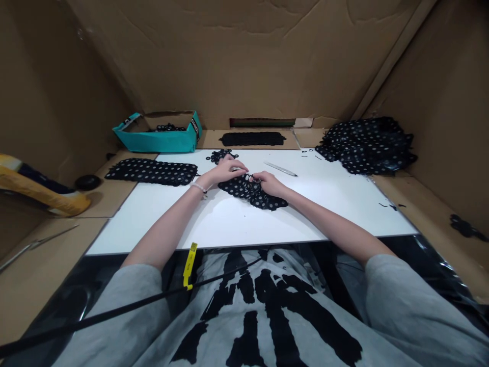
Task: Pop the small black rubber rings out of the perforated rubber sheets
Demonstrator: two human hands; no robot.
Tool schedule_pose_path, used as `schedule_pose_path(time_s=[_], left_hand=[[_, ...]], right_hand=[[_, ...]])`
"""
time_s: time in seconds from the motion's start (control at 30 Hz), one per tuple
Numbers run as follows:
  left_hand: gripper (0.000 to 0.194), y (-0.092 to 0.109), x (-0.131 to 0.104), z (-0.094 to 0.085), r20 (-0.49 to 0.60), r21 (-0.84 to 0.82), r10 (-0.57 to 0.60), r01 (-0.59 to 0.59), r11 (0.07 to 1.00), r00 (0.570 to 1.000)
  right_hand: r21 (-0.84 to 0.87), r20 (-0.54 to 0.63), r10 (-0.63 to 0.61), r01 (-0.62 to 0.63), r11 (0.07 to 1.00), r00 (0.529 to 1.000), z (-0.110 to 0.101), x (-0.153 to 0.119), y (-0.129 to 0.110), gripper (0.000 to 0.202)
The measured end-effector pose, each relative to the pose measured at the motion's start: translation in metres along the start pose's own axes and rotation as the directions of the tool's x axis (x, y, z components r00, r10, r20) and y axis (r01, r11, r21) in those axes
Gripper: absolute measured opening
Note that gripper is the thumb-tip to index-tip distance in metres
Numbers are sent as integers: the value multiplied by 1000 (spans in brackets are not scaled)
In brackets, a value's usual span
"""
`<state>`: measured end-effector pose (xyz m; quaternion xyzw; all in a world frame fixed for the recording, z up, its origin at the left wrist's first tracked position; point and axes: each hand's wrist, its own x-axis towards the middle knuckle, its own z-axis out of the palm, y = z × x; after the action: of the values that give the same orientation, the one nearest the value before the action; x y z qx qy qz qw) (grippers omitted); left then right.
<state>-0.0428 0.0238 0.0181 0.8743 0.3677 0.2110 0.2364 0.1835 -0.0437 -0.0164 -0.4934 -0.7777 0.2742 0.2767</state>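
Pinching dotted fabric [241, 189] in right hand [268, 182], left hand [228, 169] grip unclear; seemingly partway: ten-o'clock flat piece [153, 172] done, two-o'clock heap [364, 144] not.

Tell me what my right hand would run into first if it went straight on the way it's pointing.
Most likely your left hand, just beyond the fingertips of your right hand above the spotted black material, though their exact heights are hard to judge here.

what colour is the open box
The open box is teal outside, seen in the head view.
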Motion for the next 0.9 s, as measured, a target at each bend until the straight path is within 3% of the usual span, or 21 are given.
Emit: schedule_pose_path(time_s=[0.1,0.27,0.4,0.53,0.63,0.73,0.9], left_hand=[[32,1,3,7,111,-25,33,-30,999,993],[38,-8,5,4,97,-144,23,-9,990,995],[37,-1,5,5,108,-170,17,1,985,994],[32,11,3,9,91,-129,60,-48,991,994],[33,16,2,14,68,-150,100,-89,985,993],[34,16,2,16,17,-134,138,-135,982,990],[21,16,1,14,-42,53,177,-175,983,983]], right_hand=[[37,-31,56,-55,998,998,-4,-1,0,44],[125,35,147,-151,981,988,-26,3,3,33],[331,123,255,-281,901,959,-40,8,4,37],[355,-19,133,-118,927,991,-29,7,-2,43],[247,-22,23,-17,969,999,-13,5,-5,35],[170,-41,-24,30,985,999,-4,4,-4,30],[146,-54,-46,53,988,998,-4,4,0,33]])
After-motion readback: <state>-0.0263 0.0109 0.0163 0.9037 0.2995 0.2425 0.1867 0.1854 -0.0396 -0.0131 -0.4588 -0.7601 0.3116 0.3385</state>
